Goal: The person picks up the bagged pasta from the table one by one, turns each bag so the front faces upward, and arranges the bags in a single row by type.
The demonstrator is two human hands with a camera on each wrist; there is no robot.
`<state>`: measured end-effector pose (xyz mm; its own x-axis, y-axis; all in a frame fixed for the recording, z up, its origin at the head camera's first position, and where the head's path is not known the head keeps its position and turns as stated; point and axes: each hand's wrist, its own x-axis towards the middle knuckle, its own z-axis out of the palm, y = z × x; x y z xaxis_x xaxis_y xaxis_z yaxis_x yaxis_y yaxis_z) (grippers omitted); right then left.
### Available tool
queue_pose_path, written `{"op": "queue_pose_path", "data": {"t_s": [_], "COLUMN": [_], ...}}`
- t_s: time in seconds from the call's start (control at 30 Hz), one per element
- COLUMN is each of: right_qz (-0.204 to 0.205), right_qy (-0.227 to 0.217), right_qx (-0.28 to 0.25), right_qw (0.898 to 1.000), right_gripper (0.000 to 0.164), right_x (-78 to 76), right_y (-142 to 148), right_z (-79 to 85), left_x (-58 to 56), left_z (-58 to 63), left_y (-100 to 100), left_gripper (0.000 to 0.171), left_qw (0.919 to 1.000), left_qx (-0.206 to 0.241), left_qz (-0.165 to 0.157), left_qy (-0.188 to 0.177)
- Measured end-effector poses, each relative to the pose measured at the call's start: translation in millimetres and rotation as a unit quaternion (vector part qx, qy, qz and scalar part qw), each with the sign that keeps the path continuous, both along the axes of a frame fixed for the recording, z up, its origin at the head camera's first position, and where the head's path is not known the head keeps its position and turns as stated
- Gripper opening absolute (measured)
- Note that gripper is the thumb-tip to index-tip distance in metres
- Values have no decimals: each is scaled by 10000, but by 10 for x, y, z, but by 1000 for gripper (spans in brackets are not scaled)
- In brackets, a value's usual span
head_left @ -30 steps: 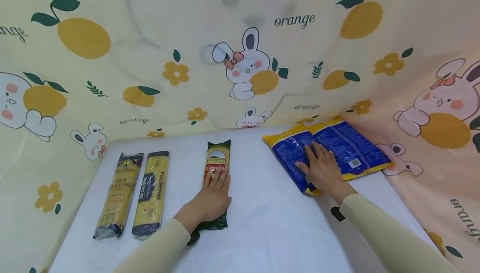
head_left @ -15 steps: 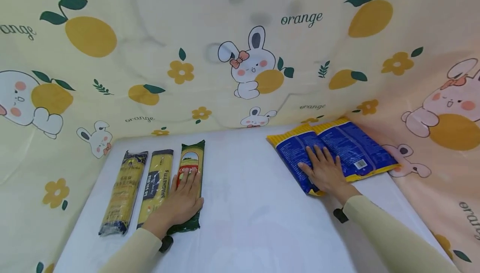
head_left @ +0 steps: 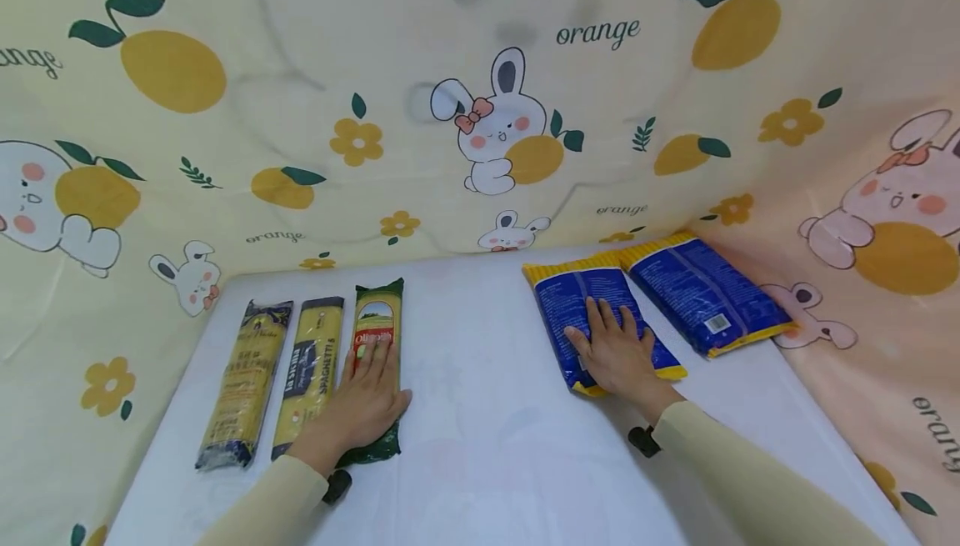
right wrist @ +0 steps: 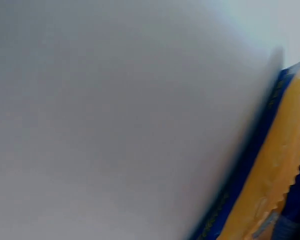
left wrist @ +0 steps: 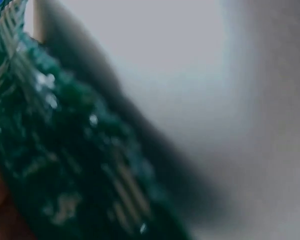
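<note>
My left hand [head_left: 363, 400] lies with straight fingers on a green-ended spaghetti packet [head_left: 377, 304], covering its lower middle. The packet's crinkled green end [left wrist: 75, 130] fills the left side of the left wrist view. Left of it lies a yellow spaghetti packet [head_left: 318, 333] with a dark blue label, partly behind the wrist. On the right, my right hand [head_left: 618, 354] rests with spread fingers on a blue bag [head_left: 570, 304] with yellow ends. That bag's yellow end [right wrist: 270, 170] shows at the right edge of the right wrist view.
Another spaghetti packet [head_left: 243, 383] in clear wrap lies at the far left of the white table [head_left: 480, 446]. A second blue bag [head_left: 708, 292] lies at the back right, just beside the first. A patterned curtain [head_left: 405, 46] stands behind the table.
My left hand has slid the green-ended packet left, beside the other spaghetti packets. My right hand has shifted the nearer blue bag left and straightened it, so a gap opens between the bags' lower parts.
</note>
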<state>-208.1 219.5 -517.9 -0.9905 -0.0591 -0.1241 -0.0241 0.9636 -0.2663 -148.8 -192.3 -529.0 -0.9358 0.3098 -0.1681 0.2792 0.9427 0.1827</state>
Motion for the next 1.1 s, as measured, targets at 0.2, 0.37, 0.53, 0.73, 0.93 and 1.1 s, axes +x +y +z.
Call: {"op": "queue_pose_path", "data": {"t_s": [0.2, 0.37, 0.53, 0.73, 0.93, 1.1], "right_qz": [95, 419, 846, 1722, 1719, 1664], "right_qy": [-145, -216, -367, 172, 70, -55], "right_qx": [54, 82, -249, 537, 385, -28], "right_qw": [9998, 9989, 9954, 9834, 9843, 9860], "right_gripper": [89, 83, 78, 71, 75, 76], "right_x": [167, 383, 648, 826, 833, 877], "right_y": [-304, -620, -902, -819, -624, -698], "right_z": [92, 122, 197, 166, 0, -70], "left_x": [-44, -37, -27, -12, 30, 48], "left_z": [15, 35, 62, 68, 49, 37], "left_y": [61, 52, 31, 25, 26, 24], "left_gripper": [84, 83, 83, 83, 84, 86], "left_qw": [9999, 10000, 10000, 9999, 10000, 9999], "left_qx": [17, 51, 55, 123, 43, -34], "left_qz": [-94, -5, 14, 11, 24, 107], "left_qy": [37, 11, 41, 29, -11, -121]}}
